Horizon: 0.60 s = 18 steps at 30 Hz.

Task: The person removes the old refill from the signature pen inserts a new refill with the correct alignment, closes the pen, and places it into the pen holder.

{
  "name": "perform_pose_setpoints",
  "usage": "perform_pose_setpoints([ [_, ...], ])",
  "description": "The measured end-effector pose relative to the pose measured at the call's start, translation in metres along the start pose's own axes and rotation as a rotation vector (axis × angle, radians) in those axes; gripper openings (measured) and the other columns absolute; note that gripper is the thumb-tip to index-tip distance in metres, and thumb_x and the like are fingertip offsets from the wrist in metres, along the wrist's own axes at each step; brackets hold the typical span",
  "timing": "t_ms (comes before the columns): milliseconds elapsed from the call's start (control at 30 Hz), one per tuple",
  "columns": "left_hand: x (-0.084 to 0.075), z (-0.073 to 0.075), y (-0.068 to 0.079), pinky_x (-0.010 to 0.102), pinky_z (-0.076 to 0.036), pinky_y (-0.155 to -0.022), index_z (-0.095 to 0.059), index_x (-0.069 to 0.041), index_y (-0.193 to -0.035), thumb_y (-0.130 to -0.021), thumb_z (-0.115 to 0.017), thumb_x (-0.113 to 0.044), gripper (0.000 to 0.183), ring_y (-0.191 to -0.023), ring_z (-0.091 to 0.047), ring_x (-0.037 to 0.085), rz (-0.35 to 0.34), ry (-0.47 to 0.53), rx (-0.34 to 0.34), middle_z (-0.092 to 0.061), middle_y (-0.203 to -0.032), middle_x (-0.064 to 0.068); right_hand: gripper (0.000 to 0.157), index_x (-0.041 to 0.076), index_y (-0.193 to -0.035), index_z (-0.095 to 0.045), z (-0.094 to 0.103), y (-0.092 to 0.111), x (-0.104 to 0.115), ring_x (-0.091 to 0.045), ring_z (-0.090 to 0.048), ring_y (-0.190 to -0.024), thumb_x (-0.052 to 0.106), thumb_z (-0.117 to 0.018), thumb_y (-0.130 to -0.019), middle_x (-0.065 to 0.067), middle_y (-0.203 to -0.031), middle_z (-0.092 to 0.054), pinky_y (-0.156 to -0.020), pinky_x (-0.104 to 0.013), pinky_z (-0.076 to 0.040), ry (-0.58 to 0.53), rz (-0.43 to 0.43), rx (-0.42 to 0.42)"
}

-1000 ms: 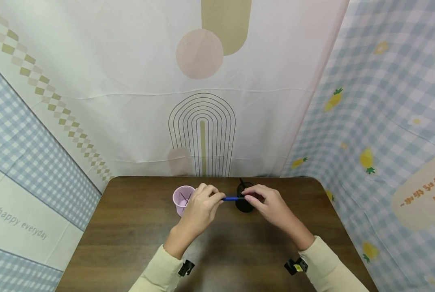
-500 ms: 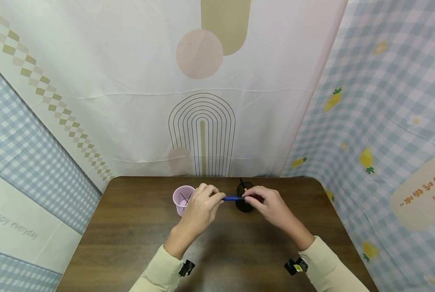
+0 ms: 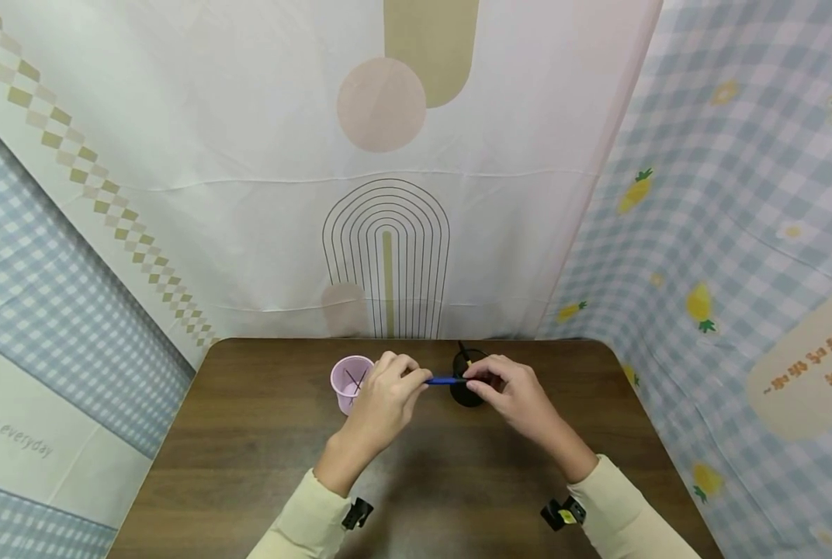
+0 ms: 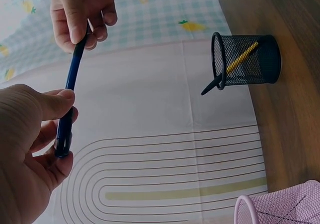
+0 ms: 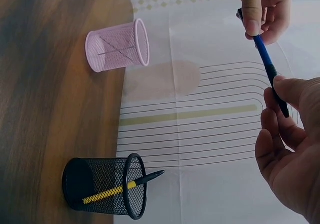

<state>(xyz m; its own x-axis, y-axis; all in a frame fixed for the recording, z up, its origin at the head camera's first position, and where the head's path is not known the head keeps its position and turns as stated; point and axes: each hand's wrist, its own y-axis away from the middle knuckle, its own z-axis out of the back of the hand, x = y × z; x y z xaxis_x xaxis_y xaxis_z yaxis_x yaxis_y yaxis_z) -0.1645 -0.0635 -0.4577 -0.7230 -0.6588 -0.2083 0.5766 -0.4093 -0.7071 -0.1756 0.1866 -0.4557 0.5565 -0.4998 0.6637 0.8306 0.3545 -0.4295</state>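
A blue pen (image 3: 444,380) with a dark grip section is held level in the air between both hands. My left hand (image 3: 383,397) pinches its clip end between thumb and fingers. At the dark tip end, my right hand (image 3: 517,394) pinches it with thumb and fingertips. Behind the right hand stands a black mesh pen cup (image 3: 466,396), partly covered in the head view. A yellow-and-black pen (image 5: 110,194) leans inside it, its dark end poking past the rim. Behind the left hand is a pink mesh cup (image 5: 115,47), crossed by thin dark lines.
Both cups stand near the back edge of a brown wooden table (image 3: 248,435). A white printed cloth (image 3: 262,233) hangs just behind it. Blue checked cloths hang at the left and right sides. A small black camera (image 3: 357,513) sits at each wrist.
Both hands keep their grip on the blue pen and barely move; the right fingers shift slightly, showing more of the yellow-and-black pen. The left side cloth slides leftward in view.
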Motion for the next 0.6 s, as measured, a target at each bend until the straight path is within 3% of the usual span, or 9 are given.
perform_pose_setpoints([
  [367, 0.0010, -0.0004, 0.0008, 0.032, -0.051, -0.078, -0.076, -0.012, -0.101, -0.091, -0.077, -0.009, 0.010, -0.087, -0.059, 0.020, 0.000, 0.009, 0.028, -0.067, -0.095, 0.001, 0.019, 0.018, -0.101, -0.073, -0.0024, 0.0017, -0.0027, -0.005, -0.058, -0.075, 0.006, -0.080, -0.088, 0.002, -0.102, -0.072, -0.062, -0.024, -0.053, -0.017, 0.050, -0.035],
  [600, 0.0021, -0.0014, 0.0005, 0.032, -0.052, -0.077, -0.076, -0.012, -0.101, -0.091, -0.077, -0.009, 0.011, -0.087, -0.059, 0.019, -0.006, 0.010, 0.024, -0.067, -0.095, 0.000, 0.021, 0.018, -0.099, -0.073, -0.0029, 0.0011, -0.0016, -0.005, -0.060, -0.078, 0.004, -0.081, -0.086, 0.002, -0.103, -0.072, -0.064, -0.027, -0.055, -0.012, 0.033, -0.041],
])
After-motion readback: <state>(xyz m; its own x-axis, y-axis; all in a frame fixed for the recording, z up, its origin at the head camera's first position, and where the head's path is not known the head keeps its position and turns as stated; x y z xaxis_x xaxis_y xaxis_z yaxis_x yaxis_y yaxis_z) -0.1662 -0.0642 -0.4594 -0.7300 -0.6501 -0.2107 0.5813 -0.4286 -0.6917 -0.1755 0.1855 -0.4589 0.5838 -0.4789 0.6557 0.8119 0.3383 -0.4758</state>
